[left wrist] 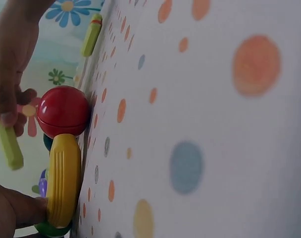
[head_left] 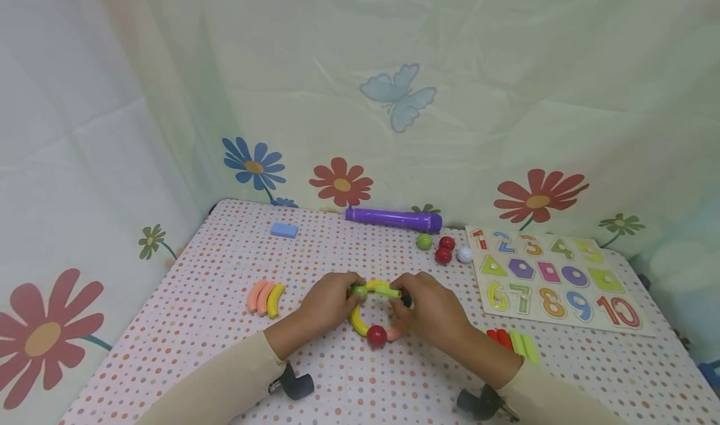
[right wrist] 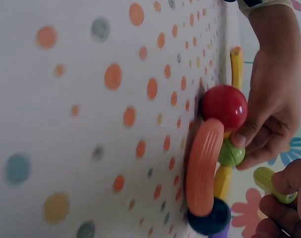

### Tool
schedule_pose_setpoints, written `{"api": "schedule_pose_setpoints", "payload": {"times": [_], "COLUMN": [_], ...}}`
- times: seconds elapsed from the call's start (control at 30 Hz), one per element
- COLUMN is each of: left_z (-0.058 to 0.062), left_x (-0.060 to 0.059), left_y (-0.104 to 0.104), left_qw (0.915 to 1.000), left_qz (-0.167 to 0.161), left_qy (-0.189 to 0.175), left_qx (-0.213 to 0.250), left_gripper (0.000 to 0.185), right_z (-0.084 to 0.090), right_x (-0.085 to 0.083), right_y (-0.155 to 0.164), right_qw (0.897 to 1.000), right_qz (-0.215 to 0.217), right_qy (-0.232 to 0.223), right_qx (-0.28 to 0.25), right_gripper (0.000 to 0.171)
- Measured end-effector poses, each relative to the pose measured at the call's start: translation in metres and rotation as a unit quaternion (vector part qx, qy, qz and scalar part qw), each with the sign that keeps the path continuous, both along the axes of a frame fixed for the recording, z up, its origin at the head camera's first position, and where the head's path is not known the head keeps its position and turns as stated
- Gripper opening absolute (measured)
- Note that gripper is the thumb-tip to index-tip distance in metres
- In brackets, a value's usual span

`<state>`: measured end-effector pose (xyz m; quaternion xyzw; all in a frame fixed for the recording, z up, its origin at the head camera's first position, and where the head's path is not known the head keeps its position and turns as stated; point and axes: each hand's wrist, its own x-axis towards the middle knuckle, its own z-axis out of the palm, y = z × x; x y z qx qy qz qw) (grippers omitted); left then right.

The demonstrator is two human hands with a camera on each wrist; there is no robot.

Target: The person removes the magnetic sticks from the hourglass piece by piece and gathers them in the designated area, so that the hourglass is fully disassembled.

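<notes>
A ring of toy pieces [head_left: 371,319] lies on the dotted table [head_left: 225,350], in the middle, near the person. A red ball [head_left: 376,335] sits at 6 o'clock on the ring. At 9 o'clock, a green ball [head_left: 359,290] and a yellow curved piece [head_left: 355,320] are pinched by the left hand [head_left: 329,300]. A green stick [head_left: 388,292] at 12 o'clock is held tight by the curled fingers of the right hand [head_left: 430,309]. At 3 o'clock of the hands, a number puzzle [head_left: 554,278] is seen.
</notes>
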<state>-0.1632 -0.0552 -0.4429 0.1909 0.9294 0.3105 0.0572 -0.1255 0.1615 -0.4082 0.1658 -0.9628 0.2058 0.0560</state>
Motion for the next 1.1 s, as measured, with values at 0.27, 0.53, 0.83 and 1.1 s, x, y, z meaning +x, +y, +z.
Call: {"api": "schedule_pose_setpoints", "payload": {"times": [0.27,0.53,0.83,1.1], "left_z": [-0.001,-0.001,-0.001,0.000], "left_x": [-0.001,-0.002,-0.002,-0.001], "left_y": [-0.002,-0.002,0.000,0.000], "left_qw": [1.0000,0.9999,0.9997,0.9997], "left_qz": [0.004,0.010,0.016,0.016], "left_qy": [-0.001,-0.012,-0.016,-0.017], "left_qx": [0.000,0.000,-0.008,-0.009], "left_gripper": [0.028,0.028,0.028,0.028], "right_z": [0.001,0.004,0.006,0.005], "right_x": [0.005,0.013,0.022,0.029], "right_y": [0.033,0.061,0.090,0.114], "right_qw": [0.999,0.998,0.997,0.995], "right_qz": [-0.039,-0.057,-0.070,-0.092], "right_qy": [-0.004,0.021,0.026,0.012], "right_qx": [0.015,0.019,0.014,0.023], "right_gripper": [0.030,0.032,0.031,0.032]}}
